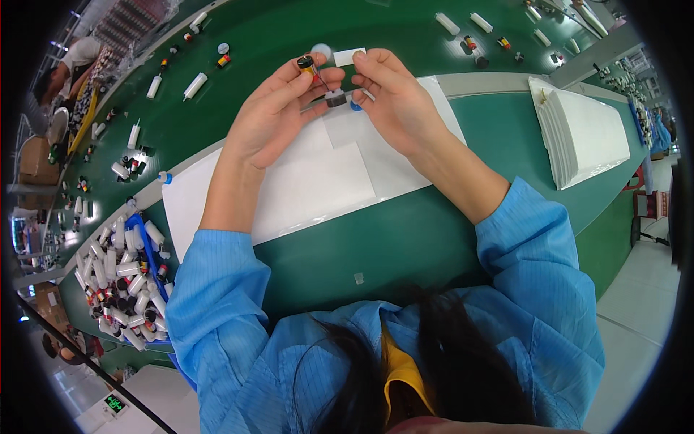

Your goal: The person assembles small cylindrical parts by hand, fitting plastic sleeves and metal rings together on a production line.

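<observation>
My left hand (269,119) is closed around a small cylinder (306,65) with a black top and a yellow-and-red wrap. Thin wires run from it to a dark block (335,100) hanging by my left fingers. Thumb and forefinger of my right hand (396,98) pinch a small white rectangular strip (347,57), held just right of the cylinder. Both hands are raised over the far edge of a large white sheet (303,192) lying on the green table (434,224). A blue knob (356,105) shows between the hands, partly covered.
Beyond the sheet, a green belt (267,32) carries scattered white cylinders (195,85) and small wrapped parts. Many more lie heaped around a blue bin (150,249) at left. A stack of white sheets (582,137) rests at right. Another person (81,54) is at far left.
</observation>
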The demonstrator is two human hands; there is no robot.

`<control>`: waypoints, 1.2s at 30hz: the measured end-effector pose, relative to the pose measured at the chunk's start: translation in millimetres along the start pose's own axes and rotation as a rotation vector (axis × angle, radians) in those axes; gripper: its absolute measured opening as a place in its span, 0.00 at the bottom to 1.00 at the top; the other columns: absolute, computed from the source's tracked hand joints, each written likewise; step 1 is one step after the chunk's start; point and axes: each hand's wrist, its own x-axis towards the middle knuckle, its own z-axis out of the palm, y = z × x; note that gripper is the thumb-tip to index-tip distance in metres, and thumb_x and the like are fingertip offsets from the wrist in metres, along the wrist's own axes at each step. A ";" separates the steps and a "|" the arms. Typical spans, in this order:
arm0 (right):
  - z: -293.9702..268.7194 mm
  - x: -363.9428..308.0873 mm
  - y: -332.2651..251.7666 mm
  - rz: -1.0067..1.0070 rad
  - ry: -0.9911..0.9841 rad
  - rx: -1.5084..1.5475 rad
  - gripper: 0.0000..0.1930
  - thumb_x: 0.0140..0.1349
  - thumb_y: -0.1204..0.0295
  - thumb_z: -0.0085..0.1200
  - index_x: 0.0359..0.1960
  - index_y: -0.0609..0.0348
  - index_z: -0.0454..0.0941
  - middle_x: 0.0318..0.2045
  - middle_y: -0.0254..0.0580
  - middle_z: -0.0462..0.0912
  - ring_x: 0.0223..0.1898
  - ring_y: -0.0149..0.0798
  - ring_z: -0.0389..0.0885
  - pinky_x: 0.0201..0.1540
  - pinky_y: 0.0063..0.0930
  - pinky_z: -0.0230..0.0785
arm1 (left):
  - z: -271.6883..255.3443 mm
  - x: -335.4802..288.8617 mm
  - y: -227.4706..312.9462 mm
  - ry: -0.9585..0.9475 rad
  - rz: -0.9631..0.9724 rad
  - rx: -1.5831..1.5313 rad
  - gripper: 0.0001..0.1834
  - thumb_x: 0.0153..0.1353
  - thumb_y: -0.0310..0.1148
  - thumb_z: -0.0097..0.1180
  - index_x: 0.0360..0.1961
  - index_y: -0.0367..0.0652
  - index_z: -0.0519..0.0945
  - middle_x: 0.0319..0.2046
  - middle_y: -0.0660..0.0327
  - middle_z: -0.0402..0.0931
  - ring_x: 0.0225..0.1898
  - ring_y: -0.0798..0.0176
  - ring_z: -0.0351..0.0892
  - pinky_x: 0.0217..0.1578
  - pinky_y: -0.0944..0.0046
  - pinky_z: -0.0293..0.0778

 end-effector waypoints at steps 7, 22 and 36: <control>15.5 -11.0 -2.3 -0.091 -0.135 -0.072 0.05 0.56 0.70 0.53 0.27 0.53 0.70 0.27 0.33 0.76 0.35 0.27 0.70 0.43 0.22 0.56 | 21.7 2.0 -7.8 0.005 0.127 -0.077 0.17 0.59 0.32 0.36 0.49 0.41 0.66 0.38 0.64 0.70 0.44 0.68 0.64 0.48 0.63 0.58; 5.4 -8.4 -7.2 -0.058 -0.119 -0.089 0.06 0.56 0.68 0.52 0.28 0.56 0.73 0.23 0.33 0.77 0.32 0.25 0.69 0.43 0.22 0.56 | 37.9 8.0 -24.7 0.067 0.299 0.056 0.20 0.65 0.43 0.37 0.51 0.42 0.66 0.33 0.66 0.66 0.41 0.69 0.62 0.48 0.66 0.58; -2.6 -7.6 -46.9 -0.108 -0.345 -0.433 0.33 0.48 0.72 0.60 0.56 0.64 0.60 0.40 0.47 0.77 0.41 0.36 0.75 0.46 0.31 0.65 | 22.4 9.4 -19.4 -0.465 0.108 -0.171 0.26 0.66 0.46 0.29 0.51 0.32 0.65 0.30 0.58 0.72 0.40 0.62 0.68 0.46 0.62 0.61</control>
